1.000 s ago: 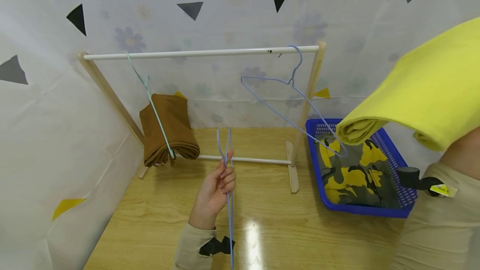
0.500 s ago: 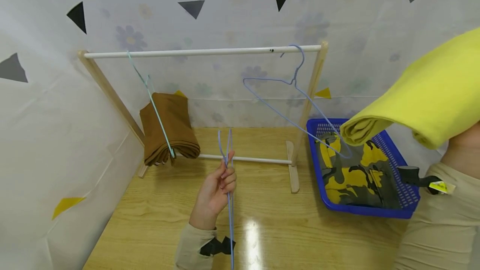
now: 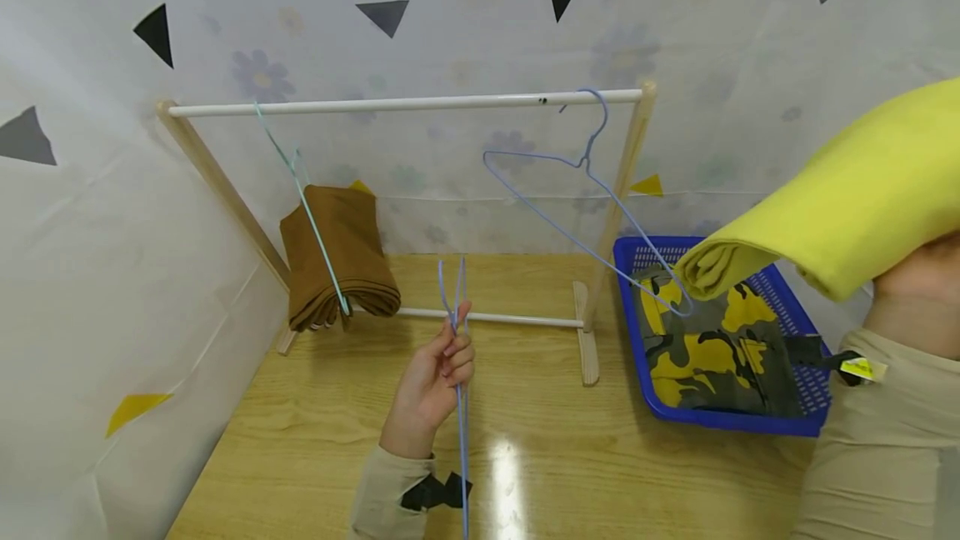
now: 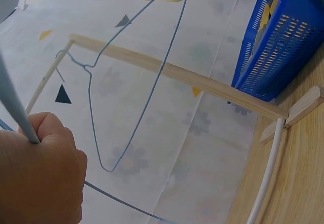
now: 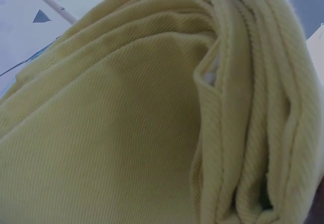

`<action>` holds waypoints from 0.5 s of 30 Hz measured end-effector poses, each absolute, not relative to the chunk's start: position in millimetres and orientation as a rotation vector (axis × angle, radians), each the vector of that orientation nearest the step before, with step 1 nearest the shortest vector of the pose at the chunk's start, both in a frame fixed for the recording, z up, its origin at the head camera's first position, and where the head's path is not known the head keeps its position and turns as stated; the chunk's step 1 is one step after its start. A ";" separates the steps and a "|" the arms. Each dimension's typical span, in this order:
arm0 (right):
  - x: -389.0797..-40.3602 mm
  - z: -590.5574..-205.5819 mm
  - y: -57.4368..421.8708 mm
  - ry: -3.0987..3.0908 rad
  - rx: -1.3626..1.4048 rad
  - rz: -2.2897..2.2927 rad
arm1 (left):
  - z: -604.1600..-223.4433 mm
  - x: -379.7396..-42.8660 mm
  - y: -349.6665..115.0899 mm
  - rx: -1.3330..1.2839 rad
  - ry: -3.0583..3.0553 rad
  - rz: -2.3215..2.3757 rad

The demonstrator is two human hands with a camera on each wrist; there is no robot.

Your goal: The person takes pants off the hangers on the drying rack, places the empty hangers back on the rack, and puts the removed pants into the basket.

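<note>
Between thumb and curled fingers, my left hand (image 3: 431, 390) pinches a thin blue clothes hanger (image 3: 462, 473) below its hook, above the table. In the left wrist view the same hand (image 4: 43, 173) grips the wire at lower left. A folded yellow garment (image 3: 862, 182), twill-like up close, hangs over my right hand (image 3: 926, 282) at the far right. That hand's fingers are hidden under the cloth. The fabric (image 5: 116, 118) fills most of the right wrist view. Another blue hanger (image 3: 536, 211) hangs bare from the rack's rod (image 3: 420, 106), near its right end.
On the rack's left, a mint hanger (image 3: 318, 240) carries folded brown trousers (image 3: 341, 248). A blue basket (image 3: 731, 419) at the right holds a camouflage garment (image 3: 708, 357). The rack's wooden right post (image 3: 626, 165) stands beside it. A patterned curtain hangs behind the wooden table (image 3: 322, 457).
My right hand and the yellow garment have come down and slightly left, with more of the hand showing. My left hand and its hanger have stayed nearly still.
</note>
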State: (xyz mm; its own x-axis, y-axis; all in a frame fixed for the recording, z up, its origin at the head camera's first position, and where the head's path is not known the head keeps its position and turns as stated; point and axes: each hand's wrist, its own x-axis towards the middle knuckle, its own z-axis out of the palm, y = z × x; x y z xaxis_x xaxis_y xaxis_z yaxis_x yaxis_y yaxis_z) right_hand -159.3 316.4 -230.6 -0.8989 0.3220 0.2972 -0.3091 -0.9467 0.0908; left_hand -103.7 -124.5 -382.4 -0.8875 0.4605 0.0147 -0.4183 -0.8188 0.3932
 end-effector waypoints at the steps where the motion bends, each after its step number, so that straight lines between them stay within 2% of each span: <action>1: -158.3 -234.5 319.2 0.094 0.397 2.807 | -381.7 -103.5 -124.1 0.139 0.544 2.617; 7: -157.4 -260.0 332.4 0.240 0.115 2.816 | -380.6 -103.1 -123.5 0.086 0.573 2.622; 15: -165.4 -270.8 329.6 0.141 0.107 2.802 | -381.3 -102.6 -123.6 0.085 0.584 2.618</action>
State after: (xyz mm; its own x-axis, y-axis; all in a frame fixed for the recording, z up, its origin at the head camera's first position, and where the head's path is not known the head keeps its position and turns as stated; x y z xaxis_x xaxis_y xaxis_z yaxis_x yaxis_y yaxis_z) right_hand -165.4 329.6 -270.8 -0.9418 0.3312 0.0573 -0.3238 -0.9397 0.1099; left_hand -102.6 -123.6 -381.3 -0.8952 0.4442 -0.0373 -0.4179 -0.8071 0.4170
